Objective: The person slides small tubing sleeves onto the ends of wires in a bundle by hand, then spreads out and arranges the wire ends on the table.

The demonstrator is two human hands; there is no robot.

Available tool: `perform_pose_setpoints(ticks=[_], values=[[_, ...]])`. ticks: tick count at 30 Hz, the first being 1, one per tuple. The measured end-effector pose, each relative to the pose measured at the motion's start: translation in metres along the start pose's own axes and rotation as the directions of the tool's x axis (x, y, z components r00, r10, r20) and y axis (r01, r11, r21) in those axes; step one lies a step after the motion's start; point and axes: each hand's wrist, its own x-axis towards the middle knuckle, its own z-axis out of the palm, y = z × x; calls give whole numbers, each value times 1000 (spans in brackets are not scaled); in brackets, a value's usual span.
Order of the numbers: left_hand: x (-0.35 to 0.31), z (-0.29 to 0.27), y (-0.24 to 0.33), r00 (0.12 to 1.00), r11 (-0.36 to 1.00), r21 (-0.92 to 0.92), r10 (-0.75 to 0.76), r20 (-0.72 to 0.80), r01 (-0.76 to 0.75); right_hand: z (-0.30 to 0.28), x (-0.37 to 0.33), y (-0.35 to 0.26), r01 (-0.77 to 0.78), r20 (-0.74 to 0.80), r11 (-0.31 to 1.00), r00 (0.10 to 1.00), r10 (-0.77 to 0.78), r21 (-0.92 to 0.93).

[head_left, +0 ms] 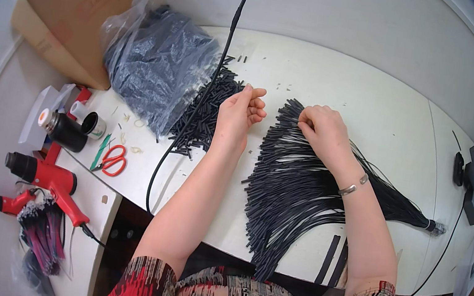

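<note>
My left hand (243, 113) is raised beside a heap of short black tube pieces (211, 109). Its thumb and fingers are curled together; whatever they pinch, if anything, is too small to make out. Over the top part of a fanned bundle of thin black wires (300, 183) is my right hand (325, 134), with a metal bangle at its wrist. Those fingers are bent inward and closed, and what lies between them is hidden. Black sleeves cover the wires' left ends, while the right ends gather into a tied bunch (428, 225).
Behind the heap sits a clear plastic bag (160, 63) of black pieces, near a cardboard box (75, 8). Red-handled scissors (114, 161), a black bottle (64, 130) and a red heat gun (53, 179) are at left. A black cable (186, 130) hangs across the table.
</note>
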Motion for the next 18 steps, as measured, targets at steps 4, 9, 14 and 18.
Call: perform_pose_setpoints(ticks=[4, 9, 14, 18], values=[[1, -2, -1, 1000, 1000, -7, -9, 24, 9, 4, -3, 3, 63, -27, 995, 997, -66, -79], [4, -3, -4, 1000, 1000, -22, -12, 2, 12, 4, -2, -1, 25, 0, 997, 1000, -25, -66], [8, -3, -5, 999, 999, -11, -30, -25, 30, -4, 1, -7, 4, 25, 999, 1000, -3, -41], [6, -4, -5, 999, 999, 23, -44, -15, 44, -5, 1, -7, -19, 47, 1000, 999, 20, -20]])
